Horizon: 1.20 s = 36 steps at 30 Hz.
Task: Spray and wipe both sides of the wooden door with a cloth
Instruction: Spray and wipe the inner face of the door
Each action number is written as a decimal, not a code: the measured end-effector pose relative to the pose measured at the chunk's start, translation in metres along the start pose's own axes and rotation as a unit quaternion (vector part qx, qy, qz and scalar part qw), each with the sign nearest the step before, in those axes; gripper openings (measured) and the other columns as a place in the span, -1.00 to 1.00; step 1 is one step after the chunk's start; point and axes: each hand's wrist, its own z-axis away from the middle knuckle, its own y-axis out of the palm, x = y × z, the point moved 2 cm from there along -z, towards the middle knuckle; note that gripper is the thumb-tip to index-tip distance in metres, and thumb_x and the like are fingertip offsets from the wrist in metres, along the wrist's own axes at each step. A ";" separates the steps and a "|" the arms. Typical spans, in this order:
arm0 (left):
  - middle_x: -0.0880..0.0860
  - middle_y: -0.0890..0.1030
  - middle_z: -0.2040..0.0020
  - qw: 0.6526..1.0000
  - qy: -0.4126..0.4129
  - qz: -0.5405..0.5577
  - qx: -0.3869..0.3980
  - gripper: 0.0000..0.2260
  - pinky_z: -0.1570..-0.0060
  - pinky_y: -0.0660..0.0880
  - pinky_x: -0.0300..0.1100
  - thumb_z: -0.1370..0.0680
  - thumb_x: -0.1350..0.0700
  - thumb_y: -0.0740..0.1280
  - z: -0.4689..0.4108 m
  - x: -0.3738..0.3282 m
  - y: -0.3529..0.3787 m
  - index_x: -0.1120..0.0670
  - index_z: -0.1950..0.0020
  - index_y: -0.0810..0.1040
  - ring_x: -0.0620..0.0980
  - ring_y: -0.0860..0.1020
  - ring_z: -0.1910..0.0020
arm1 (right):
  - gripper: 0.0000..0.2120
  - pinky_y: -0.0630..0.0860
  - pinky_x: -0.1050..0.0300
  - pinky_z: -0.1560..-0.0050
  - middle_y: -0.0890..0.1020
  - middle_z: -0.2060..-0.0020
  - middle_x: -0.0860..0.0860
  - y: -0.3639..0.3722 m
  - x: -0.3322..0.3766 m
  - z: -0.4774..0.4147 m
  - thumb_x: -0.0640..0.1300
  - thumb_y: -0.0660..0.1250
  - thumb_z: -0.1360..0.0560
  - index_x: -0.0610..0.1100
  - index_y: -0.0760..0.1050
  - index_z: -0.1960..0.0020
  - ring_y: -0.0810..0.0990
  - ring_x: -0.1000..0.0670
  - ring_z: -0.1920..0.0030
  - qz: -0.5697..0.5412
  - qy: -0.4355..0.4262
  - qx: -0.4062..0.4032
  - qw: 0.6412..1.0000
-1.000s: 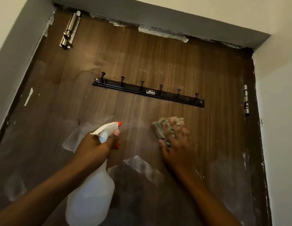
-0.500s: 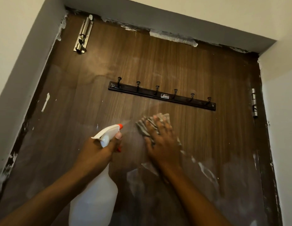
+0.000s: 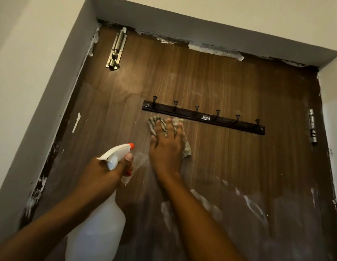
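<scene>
the door (image 3: 229,87) fills the view, its brown grain marked with pale streaks lower down on the right. the cloth (image 3: 187,149) lies flat on it near the middle, just below the left end of the hook rack (image 3: 203,117). the right hand (image 3: 166,146) presses the cloth to the wood, fingers straight and spread apart, with cloth showing past the fingertips. the left hand (image 3: 100,172) has its fingers curled tight round the neck of the spray bottle (image 3: 96,230), whose orange tip points at the wood just left of the cloth.

this looks like the wiping step on this face. to do it well, hold the palm flat so the whole cloth bears on the wood, and work in overlapping strokes along the grain. go gently under the rack, where the hooks could snag the cloth. spray lightly ahead of the cloth, not onto the hand. the bolt (image 3: 117,49) at the far left and the hinge (image 3: 312,127) on the right likely need only a damp pass. the other face is out of view.
</scene>
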 end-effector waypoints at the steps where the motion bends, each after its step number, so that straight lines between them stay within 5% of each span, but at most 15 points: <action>1: 0.10 0.61 0.12 1.000 0.000 -0.002 -0.005 -0.75 0.26 0.45 -0.23 -0.50 -0.03 0.29 0.000 -0.001 0.000 0.09 -0.07 0.49 -0.02 0.57 0.20 | -0.50 -0.03 -0.17 -0.54 0.13 -0.59 -0.01 -0.001 0.000 0.002 0.05 0.14 -0.64 0.08 0.18 -0.56 -0.07 -0.16 -0.59 0.008 -0.028 0.009 1.000; 4: 0.00 0.60 0.22 1.000 0.003 -0.004 -0.005 -0.88 0.32 0.44 -0.28 -0.52 0.01 0.29 0.006 -0.003 0.001 0.04 0.05 0.52 -0.07 0.57 0.27 | -0.50 -0.05 -0.10 -0.55 0.13 -0.59 0.06 -0.018 -0.042 0.023 0.08 0.11 -0.65 0.15 0.14 -0.57 -0.05 -0.07 -0.59 0.016 -0.081 0.033 0.996; 6: 0.00 0.61 0.22 1.000 0.001 -0.005 -0.003 -0.93 0.30 0.47 -0.26 -0.52 -0.01 0.30 0.011 -0.001 0.001 -0.04 0.13 0.50 -0.07 0.58 0.27 | -0.49 0.05 -0.14 -0.54 0.10 -0.59 0.08 -0.032 -0.088 0.035 0.10 0.07 -0.65 0.17 0.10 -0.58 0.00 -0.07 -0.58 0.023 -0.036 0.024 0.999; 9: 0.06 0.63 0.14 1.000 -0.009 -0.004 -0.010 -0.79 0.15 0.54 -0.12 -0.49 -0.05 0.31 0.014 0.001 -0.003 0.04 -0.03 0.51 0.00 0.60 0.17 | -0.47 0.04 -0.28 -0.52 0.04 -0.61 -0.01 -0.039 -0.113 0.015 0.10 0.02 -0.65 0.09 0.07 -0.60 -0.06 -0.22 -0.58 0.042 0.094 -0.012 0.995; 12: 0.14 0.65 0.10 1.000 0.000 -0.008 -0.005 -0.67 0.21 0.51 -0.20 -0.49 -0.07 0.30 0.012 0.001 -0.007 0.12 -0.13 0.55 0.00 0.59 0.21 | -0.45 -0.10 -0.29 -0.54 -0.07 -0.61 -0.01 -0.022 -0.070 -0.019 0.11 -0.01 -0.67 0.08 -0.03 -0.61 -0.23 -0.23 -0.58 0.027 0.119 -0.021 0.992; 16: 0.19 0.66 0.06 1.000 0.010 0.019 -0.008 -0.44 0.15 0.54 -0.12 -0.36 -0.18 0.28 0.003 -0.001 -0.016 0.19 -0.19 0.56 0.06 0.61 0.17 | -0.45 -0.15 -0.20 -0.55 -0.04 -0.61 -0.02 0.002 -0.016 -0.005 0.09 -0.02 -0.64 0.07 -0.01 -0.61 -0.21 -0.17 -0.59 0.047 -0.002 -0.015 0.999; 20: 0.18 0.63 0.04 0.999 -0.014 0.025 -0.014 -0.56 0.02 0.55 -0.01 -0.46 -0.08 0.31 -0.004 0.005 -0.026 0.20 -0.20 0.52 0.11 0.61 0.08 | -0.44 -0.07 -0.14 -0.56 0.03 -0.61 0.03 -0.006 -0.037 0.036 0.08 0.05 -0.62 0.09 0.04 -0.60 -0.14 -0.08 -0.60 0.068 -0.119 0.032 0.990; 24: 0.16 0.60 -0.02 1.000 -0.020 0.007 -0.009 -0.63 0.16 0.49 -0.22 -0.54 -0.01 0.29 -0.013 0.010 -0.044 0.18 -0.25 0.48 0.05 0.57 0.10 | -0.44 0.05 -0.26 -0.53 0.09 -0.60 -0.02 -0.016 -0.060 0.023 0.06 0.05 -0.62 0.04 0.10 -0.60 -0.03 -0.19 -0.58 0.064 0.048 -0.016 0.997; 27: 0.15 0.56 -0.08 0.999 -0.028 0.007 -0.025 -0.62 0.03 0.47 -0.16 -0.55 0.01 0.28 -0.026 0.010 -0.059 0.19 -0.29 0.43 0.03 0.53 0.07 | -0.46 -0.04 -0.31 -0.52 0.00 -0.61 -0.03 0.001 -0.014 -0.015 0.06 0.03 -0.67 0.05 -0.01 -0.61 -0.15 -0.24 -0.58 0.036 0.147 -0.032 0.988; 30: 0.20 0.54 -0.19 0.999 -0.025 0.016 -0.023 -0.58 -0.15 0.48 -0.02 -0.55 0.01 0.28 -0.040 0.006 -0.075 0.21 -0.33 0.41 0.16 0.54 -0.11 | -0.47 -0.03 -0.29 -0.53 0.02 -0.61 -0.03 0.025 0.041 -0.023 0.07 0.00 -0.66 0.07 0.01 -0.61 -0.14 -0.21 -0.59 0.044 0.072 -0.039 0.996; 36: 0.20 0.60 -0.10 1.000 0.006 -0.007 -0.011 -0.36 -0.13 0.53 0.12 -0.39 -0.25 0.24 -0.056 0.004 -0.099 0.17 -0.29 0.46 0.17 0.59 -0.04 | -0.45 0.03 -0.18 -0.55 0.12 -0.59 0.00 0.033 0.048 0.047 0.05 0.12 -0.62 0.07 0.12 -0.59 -0.05 -0.13 -0.60 0.084 -0.149 0.013 0.985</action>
